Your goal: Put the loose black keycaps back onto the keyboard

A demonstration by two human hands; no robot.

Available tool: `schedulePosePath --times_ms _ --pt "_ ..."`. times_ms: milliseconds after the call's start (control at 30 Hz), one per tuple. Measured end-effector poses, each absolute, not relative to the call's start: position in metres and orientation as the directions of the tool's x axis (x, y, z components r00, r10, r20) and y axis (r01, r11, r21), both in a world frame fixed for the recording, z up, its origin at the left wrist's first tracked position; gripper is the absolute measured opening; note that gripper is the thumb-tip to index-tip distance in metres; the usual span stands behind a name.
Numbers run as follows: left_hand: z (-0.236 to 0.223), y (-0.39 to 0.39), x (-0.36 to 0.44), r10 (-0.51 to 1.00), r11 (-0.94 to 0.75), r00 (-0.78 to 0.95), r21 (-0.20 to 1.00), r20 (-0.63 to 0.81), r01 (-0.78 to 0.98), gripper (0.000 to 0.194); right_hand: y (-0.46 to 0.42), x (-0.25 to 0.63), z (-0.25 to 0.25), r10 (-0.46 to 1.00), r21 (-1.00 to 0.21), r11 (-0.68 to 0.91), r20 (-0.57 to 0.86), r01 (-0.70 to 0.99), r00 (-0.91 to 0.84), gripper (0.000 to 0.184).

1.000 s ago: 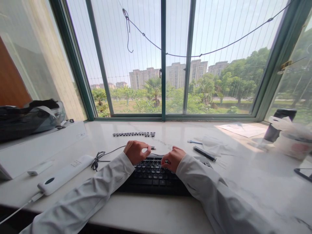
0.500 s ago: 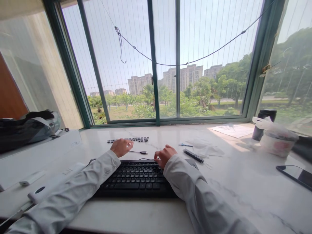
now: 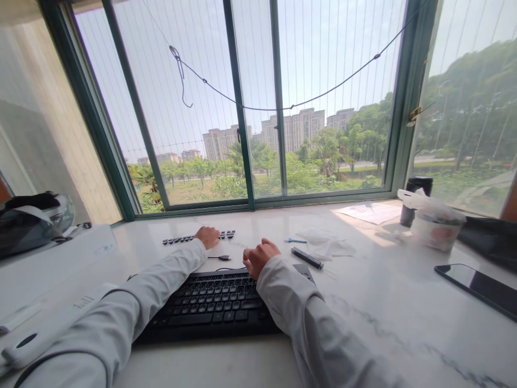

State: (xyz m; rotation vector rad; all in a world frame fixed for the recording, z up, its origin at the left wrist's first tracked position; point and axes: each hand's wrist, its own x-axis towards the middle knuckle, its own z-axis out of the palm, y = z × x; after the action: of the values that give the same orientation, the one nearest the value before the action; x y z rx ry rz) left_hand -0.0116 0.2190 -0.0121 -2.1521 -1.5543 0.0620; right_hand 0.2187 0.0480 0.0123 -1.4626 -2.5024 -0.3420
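Note:
A black keyboard (image 3: 214, 304) lies in front of me, and some key places along its far rows look bare of caps. Beyond it, loose black keycaps (image 3: 177, 240) stand in rows on the white tabletop. My left hand (image 3: 207, 237) is over the right part of those rows, its fingertips hidden behind the hand. My right hand (image 3: 262, 257) hovers at the keyboard's far right edge with its fingers curled together; anything between them is too small to make out. A USB plug (image 3: 224, 258) on a dark cable lies between keycaps and keyboard.
Right of my right hand lie a dark pen-like tool (image 3: 307, 257), a small blue tool (image 3: 295, 241) and a clear plastic bag (image 3: 329, 243). Farther right are a phone (image 3: 479, 288), a bagged tub (image 3: 436, 229) and a black cup (image 3: 416, 196). A helmet (image 3: 38, 215) rests on a white box at left.
My left hand has reached forward and right onto the keycap rows. My right hand has lifted slightly off the keys. The view has turned a little to the right.

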Motion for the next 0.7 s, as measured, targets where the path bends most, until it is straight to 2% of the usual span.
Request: schedulePosePath --times_ms 233,433,633,700 --pt "0.004 0.204 -0.009 0.888 -0.233 0.369 -0.424 0.274 0.875 0.026 0.048 0.220 0.014 0.824 0.073 0.474 0.316 0.877 -0.471 0.026" --pt "0.028 0.148 -0.006 0.830 -0.240 0.400 -0.398 0.390 0.886 0.039 0.049 0.221 0.015 0.839 0.020 0.450 0.332 0.893 -0.431 0.026" --pt "0.017 0.070 0.011 0.533 -0.526 0.616 -0.343 0.581 0.778 0.029 0.052 0.220 0.008 0.856 -0.084 0.426 0.358 0.901 -0.372 0.041" --pt "0.011 0.057 0.014 0.418 -0.583 0.648 -0.360 0.636 0.729 0.026 0.054 0.219 0.006 0.866 -0.186 0.421 0.372 0.888 -0.333 0.040"
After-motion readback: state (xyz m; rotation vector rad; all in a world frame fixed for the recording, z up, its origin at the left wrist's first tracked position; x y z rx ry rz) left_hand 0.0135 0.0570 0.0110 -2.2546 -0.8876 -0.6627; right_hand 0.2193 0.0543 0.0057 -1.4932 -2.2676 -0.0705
